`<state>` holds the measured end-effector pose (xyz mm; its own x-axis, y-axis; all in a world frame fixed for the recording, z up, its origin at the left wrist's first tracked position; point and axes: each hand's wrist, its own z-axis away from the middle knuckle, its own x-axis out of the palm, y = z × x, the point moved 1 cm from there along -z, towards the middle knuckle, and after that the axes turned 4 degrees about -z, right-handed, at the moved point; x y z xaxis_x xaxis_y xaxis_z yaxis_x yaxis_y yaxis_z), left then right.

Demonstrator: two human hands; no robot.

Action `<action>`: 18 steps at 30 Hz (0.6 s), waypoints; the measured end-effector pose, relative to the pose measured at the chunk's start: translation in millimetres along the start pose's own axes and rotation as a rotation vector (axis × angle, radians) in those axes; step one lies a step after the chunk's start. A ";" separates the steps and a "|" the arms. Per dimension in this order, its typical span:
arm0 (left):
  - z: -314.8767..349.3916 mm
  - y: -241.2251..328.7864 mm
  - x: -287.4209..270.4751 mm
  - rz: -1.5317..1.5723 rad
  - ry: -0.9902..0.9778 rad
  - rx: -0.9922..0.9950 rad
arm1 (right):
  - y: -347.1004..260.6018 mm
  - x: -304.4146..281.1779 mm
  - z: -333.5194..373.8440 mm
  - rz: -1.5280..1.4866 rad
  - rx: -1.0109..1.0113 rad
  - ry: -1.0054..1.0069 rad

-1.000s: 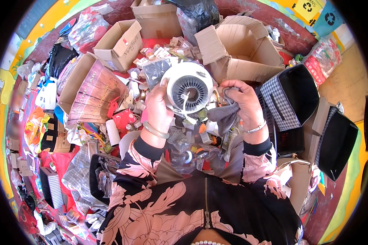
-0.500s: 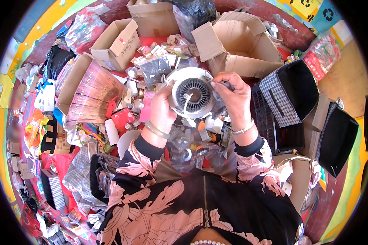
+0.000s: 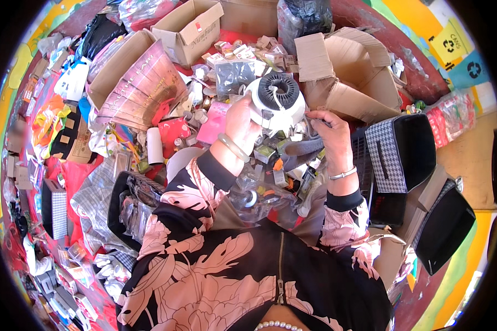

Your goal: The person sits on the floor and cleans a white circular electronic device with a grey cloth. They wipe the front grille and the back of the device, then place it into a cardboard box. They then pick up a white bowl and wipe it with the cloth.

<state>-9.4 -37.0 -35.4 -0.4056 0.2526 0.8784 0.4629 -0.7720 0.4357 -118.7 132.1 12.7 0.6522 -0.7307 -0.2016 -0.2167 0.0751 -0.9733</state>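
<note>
My left hand [image 3: 242, 124] is closed on the rim of a round white downlight [image 3: 292, 113], the kind of lamp set into a ceiling. Its black finned heat sink [image 3: 279, 91] is tilted away from me, and a short white cable with a connector [image 3: 275, 107] hangs over the side. Just right of the lamp is my right hand [image 3: 337, 135], thumb and forefinger pinched close to the rim. A soft grey cloth-like piece [image 3: 303, 148] hangs from under its curled fingers. Whether the fingertips touch the lamp, I cannot tell.
Small boxes and plastic-wrapped odds and ends lie heaped beneath my hands. Open cardboard boxes [image 3: 364, 71] stand beyond, with a printed carton [image 3: 143, 91] at the left. Black bins with houndstooth sides [image 3: 389, 149] are on the right. A white roll [image 3: 154, 146] stands left of the pile.
The downlight has tipped from facing me to leaning away. My right hand has come off its rim and moved right and down, and the grey piece now hangs lower. The view has shifted.
</note>
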 end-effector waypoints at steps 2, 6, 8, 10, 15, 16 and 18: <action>-1.0 2.9 1.5 0.023 0.060 0.034 | 5.2 -1.4 -1.8 0.006 0.031 0.025; 4.9 3.5 12.0 0.026 0.133 0.110 | 9.7 1.4 -4.1 -0.024 0.107 0.023; 9.9 5.3 18.9 0.066 0.054 0.155 | 12.6 4.8 -2.3 -0.037 0.130 -0.071; 11.1 9.7 22.2 0.070 -0.021 0.191 | 11.8 8.7 0.9 -0.024 0.149 -0.164; 18.8 20.9 35.7 0.052 -0.178 0.322 | 9.2 19.4 5.7 -0.003 0.181 -0.238; 20.0 22.2 36.4 0.058 -0.198 0.321 | 11.3 21.5 6.0 -0.024 0.189 -0.226; 21.5 24.0 37.5 0.070 -0.238 0.319 | 19.0 24.0 4.5 -0.261 0.258 -0.194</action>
<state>3.3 -33.5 12.2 -0.1885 0.3628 0.9126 0.7193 -0.5816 0.3799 -103.9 119.1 -11.2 0.7911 -0.6085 0.0627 0.1473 0.0901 -0.9850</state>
